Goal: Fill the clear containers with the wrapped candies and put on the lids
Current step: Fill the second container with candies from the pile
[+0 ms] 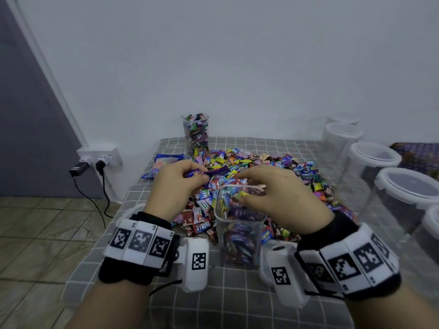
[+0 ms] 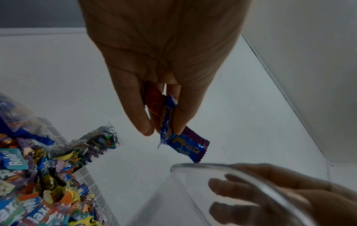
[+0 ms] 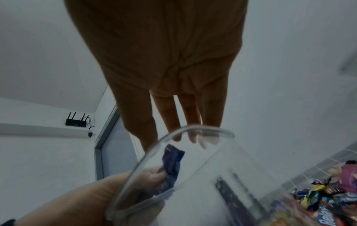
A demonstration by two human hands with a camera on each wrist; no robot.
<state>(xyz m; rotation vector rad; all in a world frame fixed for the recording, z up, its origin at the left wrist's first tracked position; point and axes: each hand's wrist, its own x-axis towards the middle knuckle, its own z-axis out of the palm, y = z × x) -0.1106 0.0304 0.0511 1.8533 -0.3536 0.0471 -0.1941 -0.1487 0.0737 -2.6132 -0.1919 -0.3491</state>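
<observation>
the open container stands close in front of the person, its mouth half covered by the right hand, whose straight fingers reach over the rim; only the left part of the opening is free. the left hand hangs just left of that rim, pinching candies. behind and to both sides the candy pile crowds the cloth right up to the container's walls. a filled container blocks the far edge, and lidded containers line the right side. bare checked cloth lies open in front, between the wrists.
</observation>
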